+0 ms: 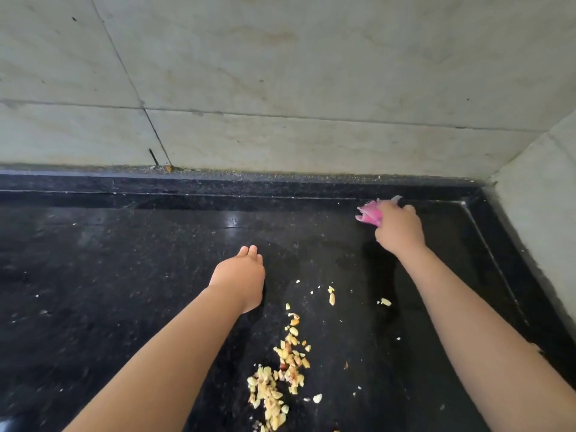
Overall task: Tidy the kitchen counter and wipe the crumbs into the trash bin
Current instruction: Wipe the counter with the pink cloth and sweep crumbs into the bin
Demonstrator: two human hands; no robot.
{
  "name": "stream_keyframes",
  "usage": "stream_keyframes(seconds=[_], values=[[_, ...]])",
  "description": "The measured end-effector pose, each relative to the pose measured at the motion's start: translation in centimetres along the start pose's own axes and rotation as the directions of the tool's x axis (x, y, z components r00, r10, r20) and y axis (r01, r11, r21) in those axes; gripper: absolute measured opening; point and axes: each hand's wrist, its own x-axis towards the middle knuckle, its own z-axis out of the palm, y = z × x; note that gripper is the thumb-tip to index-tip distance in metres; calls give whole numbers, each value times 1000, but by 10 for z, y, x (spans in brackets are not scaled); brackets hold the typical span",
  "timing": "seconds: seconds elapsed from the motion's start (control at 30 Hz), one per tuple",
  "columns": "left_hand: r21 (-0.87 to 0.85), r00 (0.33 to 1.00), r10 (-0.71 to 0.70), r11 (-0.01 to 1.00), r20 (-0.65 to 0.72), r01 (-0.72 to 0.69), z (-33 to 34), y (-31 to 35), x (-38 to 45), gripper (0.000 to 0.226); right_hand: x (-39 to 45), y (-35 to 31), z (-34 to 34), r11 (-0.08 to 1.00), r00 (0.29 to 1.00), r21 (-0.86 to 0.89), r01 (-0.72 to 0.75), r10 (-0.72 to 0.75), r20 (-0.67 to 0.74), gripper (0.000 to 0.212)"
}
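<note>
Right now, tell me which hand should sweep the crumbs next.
The right hand: it already grips the pink cloth on the counter, beyond the crumbs. The left hand holds nothing, its fingers straight, beside the trail.

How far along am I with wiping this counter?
Partly done. Most crumbs are gathered into a trail near the front of the black counter, with strays further right. Your right hand has a grip on a pink cloth near the back corner; the left hand rests open. No bin is in view.
</note>
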Motion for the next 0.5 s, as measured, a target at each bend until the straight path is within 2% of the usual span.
stream_keyframes(seconds=[0.07,0.13,0.23,0.3,0.4,0.5], values=[[-5,1000,11,1000,-8,-11,2,-1,1,63,-12,-28,0,988,989,-57,145,-142,43,47],[-21,999,35,999,-22,-35,1,-6,0,62,-22,-51,5,961,955,-42,274,-267,127,49],[-73,993,116,990,-24,-117,0,-21,-6,57,-34,-66,6,870,832,56,489,-485,271,45],[-111,988,152,982,-36,-155,2,-32,-13,55,-38,-60,-9,829,792,117,547,-558,248,34],[-122,981,122,982,-152,-141,10,-48,-22,52,-31,-39,-26,821,821,157,548,-565,88,34],[-140,979,21,989,-205,-50,20,-59,-27,49,-17,-31,-23,883,893,158,442,-450,18,33]])
